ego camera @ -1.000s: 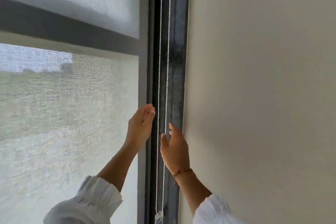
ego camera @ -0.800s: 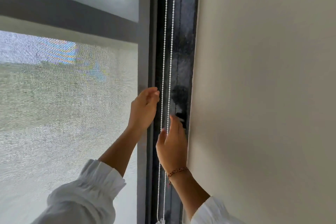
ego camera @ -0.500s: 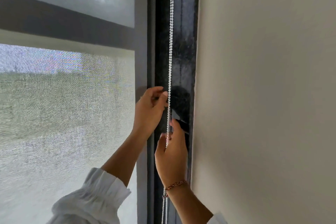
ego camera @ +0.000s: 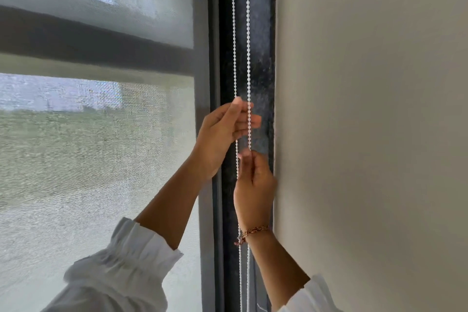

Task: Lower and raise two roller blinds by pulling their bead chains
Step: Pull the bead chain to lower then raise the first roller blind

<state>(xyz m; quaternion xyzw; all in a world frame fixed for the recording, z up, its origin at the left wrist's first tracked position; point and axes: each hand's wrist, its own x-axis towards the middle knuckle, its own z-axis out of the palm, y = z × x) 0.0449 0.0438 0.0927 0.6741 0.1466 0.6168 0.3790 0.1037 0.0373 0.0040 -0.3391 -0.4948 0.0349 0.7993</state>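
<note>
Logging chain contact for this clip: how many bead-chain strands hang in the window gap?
2. The left strand runs down by the left hand; the right strand crosses its fingers and meets the right hand. None looks hidden.

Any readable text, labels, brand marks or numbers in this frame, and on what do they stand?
None can be read. The white plastic bead chain, the translucent grey mesh roller blind, the dark window frame post, the plain beige wall, the white gathered sleeve and the reddish beaded wrist bracelet carry no print.
</note>
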